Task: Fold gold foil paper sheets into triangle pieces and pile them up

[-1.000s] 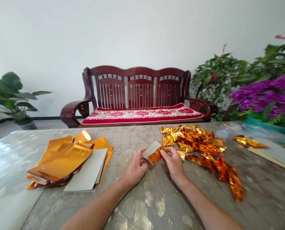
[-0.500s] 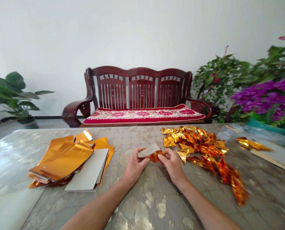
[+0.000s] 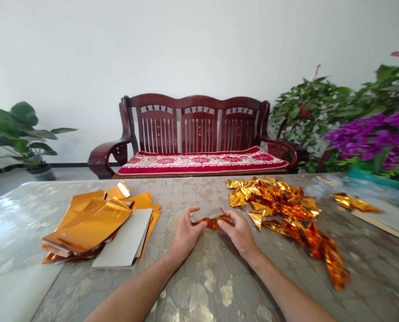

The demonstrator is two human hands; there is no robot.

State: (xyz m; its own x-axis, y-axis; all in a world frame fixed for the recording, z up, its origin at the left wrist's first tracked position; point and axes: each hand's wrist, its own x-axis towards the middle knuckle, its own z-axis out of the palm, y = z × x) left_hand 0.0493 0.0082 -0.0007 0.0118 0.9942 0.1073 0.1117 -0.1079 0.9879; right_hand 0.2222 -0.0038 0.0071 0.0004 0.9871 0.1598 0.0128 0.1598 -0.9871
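Note:
Between my two hands is a sheet of gold foil paper [image 3: 213,223], partly folded, its shiny orange side toward me and a strip of its pale back at the top. My left hand [image 3: 188,228] grips the left end, thumb in front and index finger stretched out above. At the right end, my right hand [image 3: 237,230] pinches the paper between thumb and fingers. To the left lies a stack of flat gold foil sheets [image 3: 95,223], some with the pale side [image 3: 124,243] up. Folded gold paper pieces [image 3: 280,199] form a heap on the right.
The table [image 3: 193,277] has a patterned, glossy cover. A pale sheet [image 3: 14,290] lies at the front left. On the far right are a lone folded piece [image 3: 355,203], a board [image 3: 387,219] and clear plastic. Behind stand a wooden bench [image 3: 199,125], plants and purple flowers [image 3: 377,138].
The pale strip of the paper has tipped back, so less of it shows and the orange fold faces me more. My left index finger has lifted a little from the paper.

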